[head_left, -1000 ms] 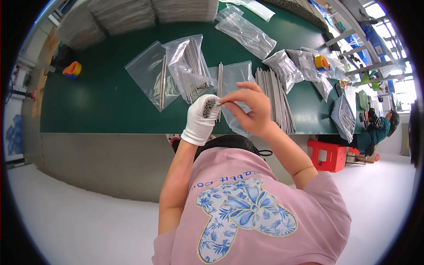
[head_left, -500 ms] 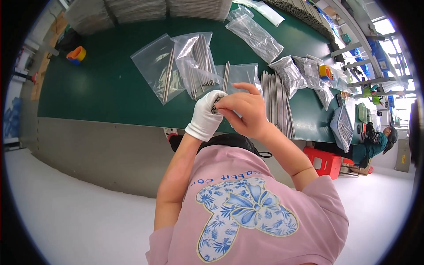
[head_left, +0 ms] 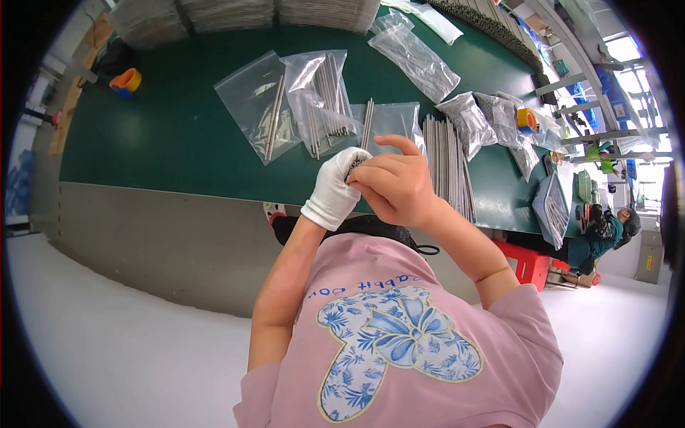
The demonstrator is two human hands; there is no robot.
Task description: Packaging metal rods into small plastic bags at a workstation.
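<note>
My left hand (head_left: 332, 194), in a white glove, is closed around a bundle of thin metal rods (head_left: 357, 162) seen end-on. My bare right hand (head_left: 397, 184) reaches across to those ends, thumb and index finger pinched against them and the little finger lifted; whether a single rod is in the pinch is hidden. Just beyond my hands lie clear plastic bags, one (head_left: 246, 100) with a few long rods on it, another (head_left: 298, 68) with several rods inside, and a flat one (head_left: 402, 114). To their right, long metal rods (head_left: 448, 160) lie side by side.
The green table (head_left: 157, 143) ends just in front of me. Filled bags (head_left: 467, 121), a tape roll (head_left: 527, 119) and a blue tray (head_left: 552, 207) stand to the right. Another tape roll (head_left: 126, 80) is far left. Stacked bundles (head_left: 328, 13) line the back. A person (head_left: 605, 234) sits near a red stool (head_left: 529, 262).
The view has shifted slightly. My right fingertips have moved a little over the rod ends and cover more of them; my left hand keeps its grip.
</note>
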